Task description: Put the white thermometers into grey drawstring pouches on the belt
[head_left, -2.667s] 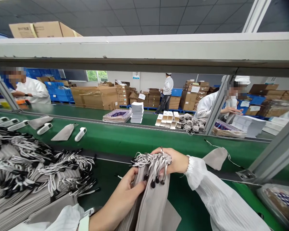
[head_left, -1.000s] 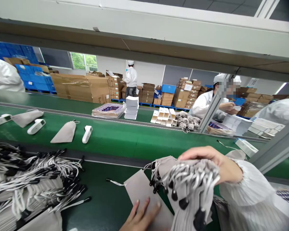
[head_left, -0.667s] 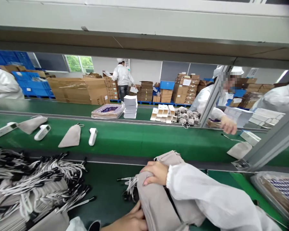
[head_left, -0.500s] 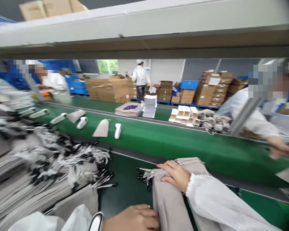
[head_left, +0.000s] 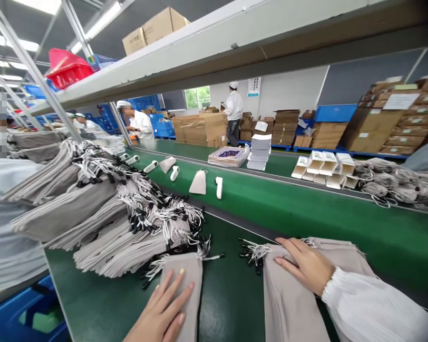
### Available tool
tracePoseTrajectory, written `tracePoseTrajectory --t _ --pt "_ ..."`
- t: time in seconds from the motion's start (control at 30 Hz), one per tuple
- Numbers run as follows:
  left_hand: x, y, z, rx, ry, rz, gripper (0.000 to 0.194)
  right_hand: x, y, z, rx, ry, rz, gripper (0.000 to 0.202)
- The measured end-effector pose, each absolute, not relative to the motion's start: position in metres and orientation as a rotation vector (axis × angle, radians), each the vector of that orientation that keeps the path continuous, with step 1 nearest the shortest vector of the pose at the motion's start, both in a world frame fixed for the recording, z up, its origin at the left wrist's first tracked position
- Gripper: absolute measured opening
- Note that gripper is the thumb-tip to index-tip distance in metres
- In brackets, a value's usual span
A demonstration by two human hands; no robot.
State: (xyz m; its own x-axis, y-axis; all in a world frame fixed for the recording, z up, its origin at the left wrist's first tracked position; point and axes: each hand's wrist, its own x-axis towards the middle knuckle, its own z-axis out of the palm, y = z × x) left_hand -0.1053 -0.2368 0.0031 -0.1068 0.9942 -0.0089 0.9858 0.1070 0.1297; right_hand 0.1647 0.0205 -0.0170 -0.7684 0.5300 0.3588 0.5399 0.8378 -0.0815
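Note:
My left hand (head_left: pixel 164 308) lies with spread fingers on a grey drawstring pouch (head_left: pixel 189 285) on the dark green table. My right hand (head_left: pixel 303 263) rests palm down, fingers stretched, on the top end of a stack of grey pouches (head_left: pixel 281 304). White cords with black tips stick out to the left of that stack. Another grey pouch pile (head_left: pixel 345 251) lies beyond and beside my right hand. At the left, a large heap of grey pouches (head_left: pixel 103 213) has its cords and black tips pointing right.
Behind the table runs a green conveyor belt (head_left: pixel 257 194) bearing white devices (head_left: pixel 218 188) and a pouch (head_left: pixel 199 182). Open white boxes (head_left: pixel 324 164) and bundled pouches (head_left: pixel 399 178) stand beyond it. A shelf (head_left: pixel 217 47) crosses overhead. A person (head_left: pixel 10 223) is close at the left.
The view has swung left. My left hand has moved away from the right-hand stack onto a separate pouch, fingers now spread. My right hand stays on its stack.

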Motion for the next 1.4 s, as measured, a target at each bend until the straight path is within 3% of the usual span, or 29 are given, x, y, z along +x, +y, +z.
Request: tracePoseTrajectory --t 0.23,0.33,0.43,0.53,0.67,0.73,0.83,0.97,1.03,1.1,1.3,1.4 --pt "-0.112 -0.215 0.051 2.357 1.816 0.198 0.037 0.165 0.02 -0.016 -0.815 -2.659 -0.024 0.035" --pt "-0.127 -0.214 0.049 2.467 2.033 0.376 0.029 0.165 0.02 -0.017 -0.819 -2.644 -0.001 0.033" --pt "-0.152 -0.214 0.038 2.479 2.57 0.492 0.029 0.165 0.02 -0.019 -0.814 -2.641 0.022 0.032" --pt "-0.18 -0.209 0.03 2.362 2.923 0.164 0.035 0.165 0.02 -0.018 -0.802 -2.633 0.027 0.031" --pt "-0.197 -0.202 0.047 2.208 2.875 -0.126 0.027 0.164 0.019 -0.013 -0.793 -2.617 0.02 0.029" --pt "-0.195 -0.2 0.071 1.991 2.845 0.004 0.026 0.163 0.018 -0.013 -0.788 -2.611 0.014 0.028" --pt "-0.184 -0.199 0.114 1.571 2.746 0.483 0.033 0.162 0.019 -0.014 -0.771 -2.596 -0.014 0.032" --pt "-0.149 -0.195 0.151 1.157 2.259 1.103 0.042 0.161 0.013 -0.001 -0.795 -2.528 -0.169 0.042" --pt "-0.127 -0.186 0.155 0.964 2.078 1.205 0.046 0.164 0.002 0.018 -0.82 -2.457 -0.145 0.042" --pt "-0.104 -0.172 0.152 0.886 1.87 1.22 0.045 0.167 -0.013 0.042 -0.811 -2.417 0.128 0.04" --pt "-0.037 -0.132 0.107 1.058 1.318 0.949 0.045 0.163 -0.044 0.08 -0.596 -2.032 1.64 0.048" --pt "-0.013 -0.124 0.082 1.44 1.414 0.846 0.06 0.16 -0.036 0.073 -0.719 -1.586 1.921 0.05"
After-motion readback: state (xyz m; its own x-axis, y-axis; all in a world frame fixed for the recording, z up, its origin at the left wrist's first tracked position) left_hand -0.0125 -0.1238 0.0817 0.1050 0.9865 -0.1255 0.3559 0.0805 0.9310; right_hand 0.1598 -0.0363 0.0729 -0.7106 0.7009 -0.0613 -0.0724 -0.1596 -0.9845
